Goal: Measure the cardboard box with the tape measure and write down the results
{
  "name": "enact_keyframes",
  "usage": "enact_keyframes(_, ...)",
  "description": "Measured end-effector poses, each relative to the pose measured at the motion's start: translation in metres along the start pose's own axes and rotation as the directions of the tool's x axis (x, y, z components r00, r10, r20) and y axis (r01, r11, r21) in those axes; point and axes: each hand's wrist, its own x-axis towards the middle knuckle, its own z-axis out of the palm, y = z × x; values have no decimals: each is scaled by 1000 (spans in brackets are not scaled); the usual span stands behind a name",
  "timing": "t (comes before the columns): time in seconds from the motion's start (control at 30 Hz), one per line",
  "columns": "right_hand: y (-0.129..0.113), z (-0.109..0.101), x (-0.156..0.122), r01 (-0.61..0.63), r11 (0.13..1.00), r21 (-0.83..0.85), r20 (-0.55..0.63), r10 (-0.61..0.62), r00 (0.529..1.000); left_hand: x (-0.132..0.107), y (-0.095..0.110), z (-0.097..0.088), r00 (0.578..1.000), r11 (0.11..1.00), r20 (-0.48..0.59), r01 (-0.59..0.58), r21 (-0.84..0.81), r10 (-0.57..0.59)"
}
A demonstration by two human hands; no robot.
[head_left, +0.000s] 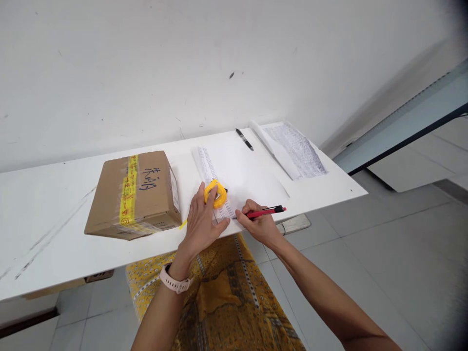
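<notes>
Taped-shut cardboard box (135,195), contents unseen, left hand (201,225) clasping yellow tape measure (216,193), right hand (260,227) gripping red pen (266,211)

A white wall (219,58), flecked with small dark scuffs and scratches, runs behind a long white tabletop (44,209) whose left part bears grey streaks. The floor (383,234) is laid with large pale grey tiles with thin joints. At the right a pale blue-grey strip edged by a dark bar (420,124) slants away from the wall. The light is even and soft, with only faint shadow under the tabletop.
</notes>
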Motion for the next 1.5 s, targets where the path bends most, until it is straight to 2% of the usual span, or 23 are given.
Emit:
enact_keyframes(0.63,-2,-2,-1,-3,999,40,11,3,1000,0,3,-5,1000,1000,13,1,4,-1)
enact_keyframes(1.5,-3,-4,-1,-2,1000,-24,-31,1,1000,0,4,-5,1000,1000,15,4,-4,-4)
